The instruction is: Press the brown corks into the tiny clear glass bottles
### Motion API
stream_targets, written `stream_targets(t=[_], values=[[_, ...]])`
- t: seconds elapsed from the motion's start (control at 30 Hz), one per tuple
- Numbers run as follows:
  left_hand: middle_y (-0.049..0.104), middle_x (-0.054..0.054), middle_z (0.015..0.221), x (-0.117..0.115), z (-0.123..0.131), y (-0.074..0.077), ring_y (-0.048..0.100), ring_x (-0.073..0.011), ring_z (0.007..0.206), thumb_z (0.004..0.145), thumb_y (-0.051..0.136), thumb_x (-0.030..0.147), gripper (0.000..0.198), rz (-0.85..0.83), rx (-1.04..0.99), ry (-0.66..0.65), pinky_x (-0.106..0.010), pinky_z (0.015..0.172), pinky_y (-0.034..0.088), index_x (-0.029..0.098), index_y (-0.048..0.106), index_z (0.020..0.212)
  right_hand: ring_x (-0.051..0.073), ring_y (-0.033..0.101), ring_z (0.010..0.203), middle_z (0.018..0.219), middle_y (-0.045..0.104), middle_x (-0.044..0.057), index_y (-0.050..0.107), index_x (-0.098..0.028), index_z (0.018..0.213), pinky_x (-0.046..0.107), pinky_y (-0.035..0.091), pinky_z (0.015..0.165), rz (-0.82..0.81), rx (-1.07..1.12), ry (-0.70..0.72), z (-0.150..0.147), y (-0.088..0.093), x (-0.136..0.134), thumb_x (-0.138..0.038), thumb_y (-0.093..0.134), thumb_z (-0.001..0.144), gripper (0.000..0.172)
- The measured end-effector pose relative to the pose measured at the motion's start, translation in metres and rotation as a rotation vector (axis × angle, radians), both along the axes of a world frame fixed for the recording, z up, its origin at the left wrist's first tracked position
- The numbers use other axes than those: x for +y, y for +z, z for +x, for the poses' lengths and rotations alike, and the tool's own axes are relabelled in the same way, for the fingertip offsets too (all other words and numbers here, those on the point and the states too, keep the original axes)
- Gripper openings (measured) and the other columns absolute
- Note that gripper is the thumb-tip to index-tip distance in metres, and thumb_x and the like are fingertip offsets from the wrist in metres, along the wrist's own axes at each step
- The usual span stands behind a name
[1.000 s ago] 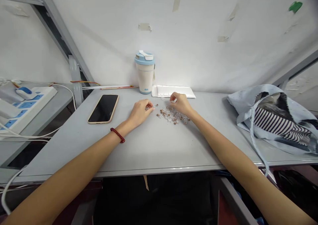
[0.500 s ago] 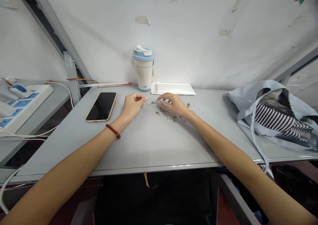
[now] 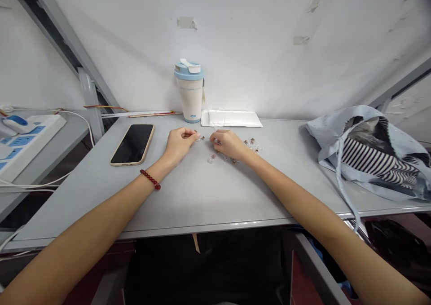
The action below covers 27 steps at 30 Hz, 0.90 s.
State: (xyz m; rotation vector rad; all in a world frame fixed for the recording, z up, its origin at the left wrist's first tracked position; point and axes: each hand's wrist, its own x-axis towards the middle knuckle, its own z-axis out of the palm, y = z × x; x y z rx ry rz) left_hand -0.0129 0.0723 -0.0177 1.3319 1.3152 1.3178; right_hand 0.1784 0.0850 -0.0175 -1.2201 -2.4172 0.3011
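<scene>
My left hand (image 3: 180, 143) rests on the grey table (image 3: 202, 201), its fingertips pinched around a tiny transparent piece with a brown speck (image 3: 199, 139). A red bead bracelet (image 3: 150, 179) circles that wrist. My right hand (image 3: 229, 145) curls low over a scattered patch of small transparent pieces with brown beads (image 3: 251, 145), hiding part of the patch. Whether those fingers hold anything cannot be seen. A few loose pieces (image 3: 211, 159) lie just below that hand. The two hands are close together, a short gap apart.
A black smartphone in a beige case (image 3: 132, 144) lies left of my hands. Against the wall stand a white-and-blue tumbler (image 3: 189, 91) and a white padded envelope (image 3: 231, 118). A pale blue bag (image 3: 370, 156) sits at the right. A power strip (image 3: 30, 139) with cables sits left.
My right hand has moved left and closer to my left hand, now covering more of the pieces. Some pieces sit more spread out. The whole view has drifted slightly.
</scene>
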Motion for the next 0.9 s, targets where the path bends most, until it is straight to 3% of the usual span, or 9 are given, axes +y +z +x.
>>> stream_targets(t=[0.13,0.33,0.47,0.6,0.77,0.9], values=[[0.066,-0.002,0.069,-0.002,0.001,0.000,0.055,-0.0123,0.064,0.062,0.081,0.029,0.021,-0.013,-0.011,-0.104,-0.028,0.065,0.045,0.014,0.066,0.067,0.016,0.057,0.070,0.080,0.061,0.001,0.057,-0.020,0.089,0.026,0.037,0.061,-0.068,0.159,-0.076,0.001,0.001,-0.002,-0.008,0.054,0.071,0.021],[0.063,0.000,0.067,-0.007,0.003,0.003,0.052,-0.0103,0.059,0.061,0.081,0.034,0.025,-0.015,-0.039,-0.189,-0.029,0.064,0.044,0.015,0.066,0.068,0.014,0.059,0.070,0.082,0.061,0.000,0.051,-0.022,0.083,0.027,0.042,0.066,-0.020,0.382,-0.010,-0.008,0.004,-0.011,-0.018,0.054,0.073,0.011],[0.063,0.000,0.067,-0.010,0.003,0.007,0.052,-0.0102,0.059,0.062,0.081,0.034,0.025,-0.030,-0.054,-0.242,-0.028,0.063,0.043,0.015,0.068,0.070,0.014,0.056,0.067,0.076,0.060,-0.001,0.051,-0.022,0.079,0.028,0.042,0.066,0.053,0.391,0.049,-0.013,0.004,-0.015,-0.022,0.054,0.076,0.005],[0.064,-0.001,0.067,-0.012,0.002,0.010,0.052,-0.0098,0.058,0.066,0.078,0.033,0.021,-0.056,-0.058,-0.261,-0.028,0.063,0.044,0.014,0.069,0.068,0.014,0.053,0.069,0.075,0.061,0.001,0.048,-0.021,0.075,0.027,0.041,0.064,0.162,0.366,0.073,-0.015,0.001,-0.015,-0.023,0.055,0.081,0.009],[0.062,0.000,0.061,-0.017,0.004,0.015,0.051,-0.0090,0.053,0.067,0.076,0.026,0.014,-0.059,0.006,-0.189,-0.027,0.057,0.042,0.014,0.069,0.063,0.016,0.051,0.070,0.071,0.059,0.003,0.043,-0.022,0.073,0.027,0.038,0.061,0.330,0.219,0.016,-0.020,-0.003,-0.018,-0.012,0.050,0.085,0.017],[0.059,0.001,0.054,-0.022,0.007,0.018,0.051,-0.0089,0.050,0.066,0.075,0.021,0.015,-0.074,-0.005,-0.138,-0.026,0.055,0.041,0.015,0.067,0.056,0.017,0.045,0.068,0.065,0.053,0.002,0.033,-0.024,0.070,0.028,0.037,0.060,0.404,0.190,0.047,-0.024,-0.003,-0.020,-0.010,0.045,0.088,0.026]])
